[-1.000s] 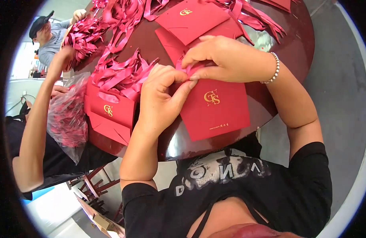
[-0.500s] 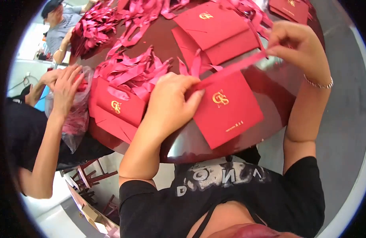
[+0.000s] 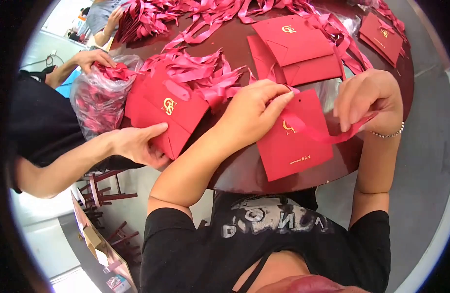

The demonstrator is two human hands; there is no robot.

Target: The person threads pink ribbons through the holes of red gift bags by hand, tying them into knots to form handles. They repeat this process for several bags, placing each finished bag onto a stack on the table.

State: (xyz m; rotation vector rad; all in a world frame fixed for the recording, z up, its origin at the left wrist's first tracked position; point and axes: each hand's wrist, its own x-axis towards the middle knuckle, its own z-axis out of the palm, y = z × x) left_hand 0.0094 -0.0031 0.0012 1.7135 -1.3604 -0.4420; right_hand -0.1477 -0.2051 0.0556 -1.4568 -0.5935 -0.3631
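Note:
A flat red bag with a gold logo lies at the table's near edge, its top edge showing a small hole. My left hand pinches one end of a red ribbon at the bag's top left corner. From there the ribbon sags across the bag's front to my right hand, whose fingers are closed on its other part. The ribbon partly covers the gold logo.
Red bags lie beyond my hands, and more at the far right. Ribbons are heaped on the dark table. A co-worker's hand holds a bag stack; another hand touches a plastic bag.
The taut ribbon now hangs slack in a curve. My right hand has moved lower and its fingers curl downward. The co-worker's nearer hand has gone from the plastic bag to the stacked red bags.

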